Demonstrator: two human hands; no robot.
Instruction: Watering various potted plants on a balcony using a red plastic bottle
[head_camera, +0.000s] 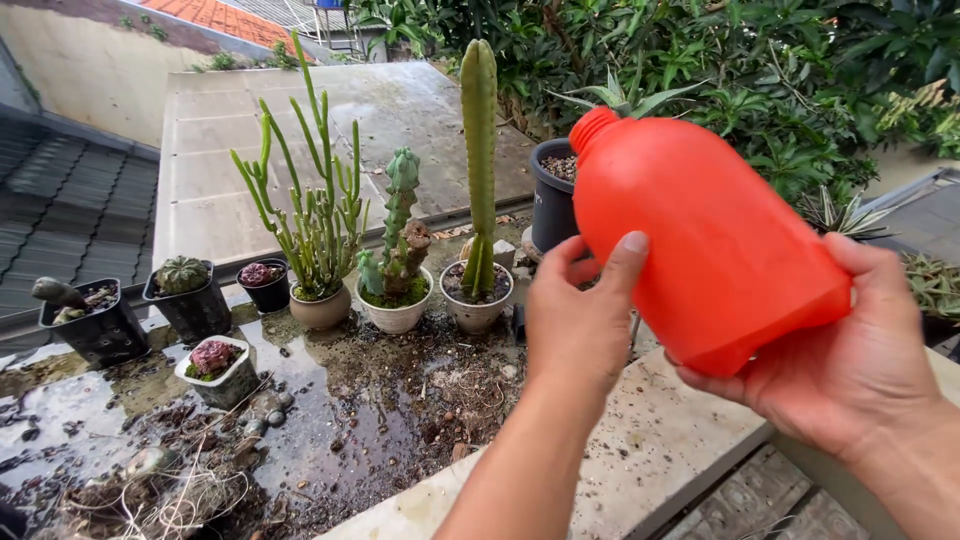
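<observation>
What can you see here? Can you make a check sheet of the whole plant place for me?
Surface: wet, dirty ledge with soil and dry roots scattered on it.
Job's things: orange plastic bottle, cap off, tilted with its neck toward the plants.
Clutter: pebbles and dead roots at lower left.
Grippers: left hand grips the bottle's side; right hand cups its base.
Cables: nothing seen.
Surroundings: potted cacti in a row, the tall green cactus among them; black pot behind the bottle; leafy bushes; grey roofs.
</observation>
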